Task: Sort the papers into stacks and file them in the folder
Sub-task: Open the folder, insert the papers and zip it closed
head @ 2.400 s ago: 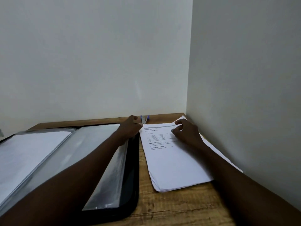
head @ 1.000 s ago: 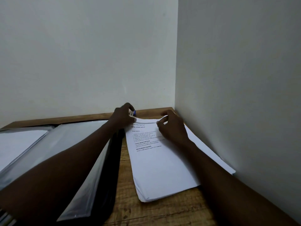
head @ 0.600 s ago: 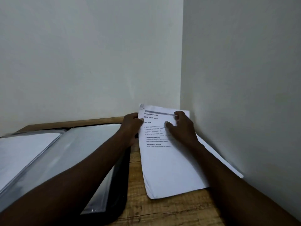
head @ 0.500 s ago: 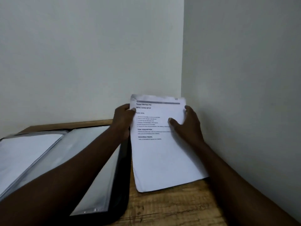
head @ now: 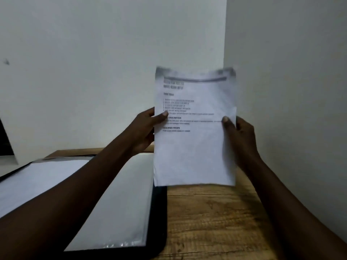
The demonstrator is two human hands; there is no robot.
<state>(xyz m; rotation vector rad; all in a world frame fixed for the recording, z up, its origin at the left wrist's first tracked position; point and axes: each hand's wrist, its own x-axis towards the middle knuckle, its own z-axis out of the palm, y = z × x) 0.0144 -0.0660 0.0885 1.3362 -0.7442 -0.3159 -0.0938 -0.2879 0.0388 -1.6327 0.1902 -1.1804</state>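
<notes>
In the middle of the head view, the paper stack (head: 195, 156) is being held upright above the table (head: 212, 218), pinched at its side edges by the left hand (head: 144, 128) and right hand (head: 238, 136). At lower left, the folder (head: 116, 212) is lying open, one sleeve looking filled, so filing is probably only being started.

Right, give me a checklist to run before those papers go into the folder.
1. Left hand pinches the papers at their left edge: ok.
2. Right hand grips the right edge: ok.
3. Papers lifted off the table: ok.
4. Folder lies open, clear sleeve facing up: ok.
5. Sheets squared into one even stack: cannot tell, blurred.
6. Sleeve's opening free to take them: cannot tell.
</notes>
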